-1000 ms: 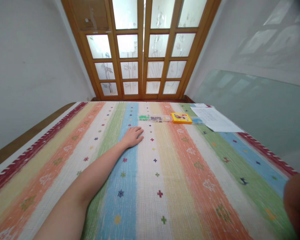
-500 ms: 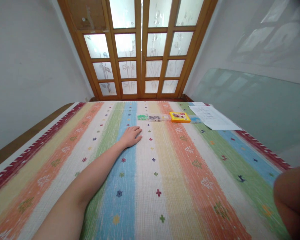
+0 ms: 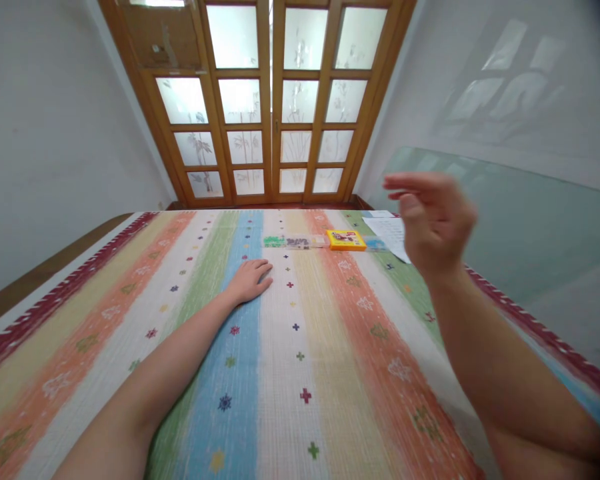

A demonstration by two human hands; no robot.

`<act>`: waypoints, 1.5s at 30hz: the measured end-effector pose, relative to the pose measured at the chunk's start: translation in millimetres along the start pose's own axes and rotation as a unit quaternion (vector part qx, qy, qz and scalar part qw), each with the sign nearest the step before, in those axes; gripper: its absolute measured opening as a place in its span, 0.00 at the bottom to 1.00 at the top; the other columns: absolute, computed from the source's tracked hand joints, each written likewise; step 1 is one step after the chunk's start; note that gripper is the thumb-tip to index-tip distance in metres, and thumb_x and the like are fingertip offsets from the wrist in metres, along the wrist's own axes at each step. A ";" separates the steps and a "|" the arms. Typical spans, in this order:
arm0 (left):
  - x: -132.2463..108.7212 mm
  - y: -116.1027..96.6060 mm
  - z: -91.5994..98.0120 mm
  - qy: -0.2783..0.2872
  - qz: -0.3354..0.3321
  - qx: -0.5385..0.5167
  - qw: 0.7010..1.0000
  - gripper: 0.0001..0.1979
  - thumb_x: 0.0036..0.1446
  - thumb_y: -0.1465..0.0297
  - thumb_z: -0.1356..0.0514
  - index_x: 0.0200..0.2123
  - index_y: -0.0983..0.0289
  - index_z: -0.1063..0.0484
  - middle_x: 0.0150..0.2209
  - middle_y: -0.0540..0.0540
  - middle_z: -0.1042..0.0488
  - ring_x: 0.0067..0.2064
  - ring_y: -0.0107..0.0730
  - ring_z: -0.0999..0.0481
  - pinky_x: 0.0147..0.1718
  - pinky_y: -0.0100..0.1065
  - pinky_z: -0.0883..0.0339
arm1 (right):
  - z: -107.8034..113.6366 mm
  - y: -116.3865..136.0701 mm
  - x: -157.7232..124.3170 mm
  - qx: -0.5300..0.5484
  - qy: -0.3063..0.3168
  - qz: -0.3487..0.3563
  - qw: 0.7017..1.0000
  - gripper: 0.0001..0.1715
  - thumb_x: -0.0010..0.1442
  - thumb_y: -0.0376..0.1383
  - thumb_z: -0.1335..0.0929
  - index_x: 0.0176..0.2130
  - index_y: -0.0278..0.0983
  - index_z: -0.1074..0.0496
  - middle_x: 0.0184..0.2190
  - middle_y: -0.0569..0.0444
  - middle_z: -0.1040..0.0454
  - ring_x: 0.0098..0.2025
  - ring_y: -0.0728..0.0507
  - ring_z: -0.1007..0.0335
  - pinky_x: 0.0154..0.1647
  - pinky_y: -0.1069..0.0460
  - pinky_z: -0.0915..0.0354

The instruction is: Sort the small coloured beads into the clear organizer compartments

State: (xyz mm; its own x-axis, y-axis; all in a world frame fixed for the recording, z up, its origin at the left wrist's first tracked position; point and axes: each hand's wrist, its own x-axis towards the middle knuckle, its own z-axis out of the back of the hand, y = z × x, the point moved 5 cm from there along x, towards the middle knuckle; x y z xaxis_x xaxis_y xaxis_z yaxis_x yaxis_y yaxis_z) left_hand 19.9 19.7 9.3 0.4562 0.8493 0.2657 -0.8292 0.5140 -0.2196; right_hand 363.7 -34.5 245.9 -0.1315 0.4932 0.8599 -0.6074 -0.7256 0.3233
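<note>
Okay, left hand (image 3: 251, 280) loose on the cloth (image 3: 330, 347), gripping nothing; right hand (image 3: 437, 220) raised (blurred, can't tell its grip). Yellow box (image 3: 347, 241) toward the far end — probably light, stiffish; hold by its sides.

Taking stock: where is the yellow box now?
In the head view, the yellow box lies just right of centre, near the far edge of the tablecloth and left of the paper.

Lined across far part of striped cloth tablecloth (image 3: 280, 387), left to right: green-filled clear plastic section (image 3: 274, 241), dark-filled clear plastic section (image 3: 299, 243), yellow rectangular box (image 3: 347, 240), blue-filled clear plastic section (image 3: 377, 244). Further right: white paper sheet (image 3: 388, 235), partly behind bare right hand (image 3: 437, 227). Before the row's left end, on tablecloth: bare left hand (image 3: 250, 280).
</note>
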 end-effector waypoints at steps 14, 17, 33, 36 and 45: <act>41.1 54.9 -6.3 -0.047 0.126 0.031 0.990 0.32 0.68 0.58 0.45 0.71 0.65 0.40 0.71 0.65 0.37 0.71 0.49 0.36 0.70 0.48 0.44 | -87.2 -287.6 -119.4 -0.315 0.243 -0.350 0.848 0.34 0.74 0.54 0.41 0.68 0.41 0.31 0.68 0.38 0.37 0.68 0.30 0.42 0.66 0.35 0.41; 52.0 59.3 -6.9 -0.048 0.132 0.040 0.989 0.36 0.68 0.56 0.45 0.73 0.66 0.45 0.73 0.68 0.42 0.72 0.52 0.39 0.70 0.50 0.44 | -95.0 -288.7 -125.2 -0.324 0.260 -0.347 0.841 0.35 0.74 0.55 0.43 0.69 0.42 0.32 0.71 0.37 0.43 0.71 0.29 0.48 0.66 0.33 0.42; 84.6 55.8 -14.6 -0.013 0.093 0.037 0.995 0.37 0.67 0.50 0.43 0.74 0.53 0.46 0.77 0.63 0.53 0.74 0.59 0.43 0.68 0.59 0.47 | -101.3 -274.6 -124.3 -0.366 0.267 -0.331 0.828 0.36 0.75 0.55 0.46 0.70 0.42 0.36 0.70 0.36 0.42 0.70 0.28 0.50 0.68 0.27 0.53; 85.0 52.1 -14.9 -0.019 0.063 0.052 0.996 0.36 0.68 0.52 0.45 0.75 0.54 0.47 0.78 0.62 0.54 0.75 0.56 0.47 0.70 0.56 0.48 | -100.7 -279.7 -121.7 -0.360 0.270 -0.331 0.830 0.37 0.73 0.56 0.44 0.70 0.41 0.35 0.69 0.36 0.42 0.68 0.27 0.49 0.68 0.29 0.52; 88.6 58.8 -18.1 -0.016 0.087 0.037 0.995 0.35 0.68 0.53 0.44 0.73 0.59 0.43 0.76 0.66 0.48 0.73 0.55 0.42 0.69 0.54 0.46 | -116.1 -264.2 -119.4 -0.346 0.302 -0.315 0.831 0.36 0.75 0.56 0.45 0.71 0.44 0.37 0.71 0.38 0.45 0.71 0.28 0.54 0.68 0.29 0.51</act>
State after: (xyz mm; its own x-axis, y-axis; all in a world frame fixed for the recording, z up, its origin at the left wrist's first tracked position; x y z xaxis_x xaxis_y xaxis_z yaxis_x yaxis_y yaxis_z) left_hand 17.4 127.4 2.9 0.2934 0.9202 0.2592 -0.9172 0.3474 -0.1949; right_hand 449.0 154.1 11.9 0.1408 0.9727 0.1843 -0.9823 0.1140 0.1488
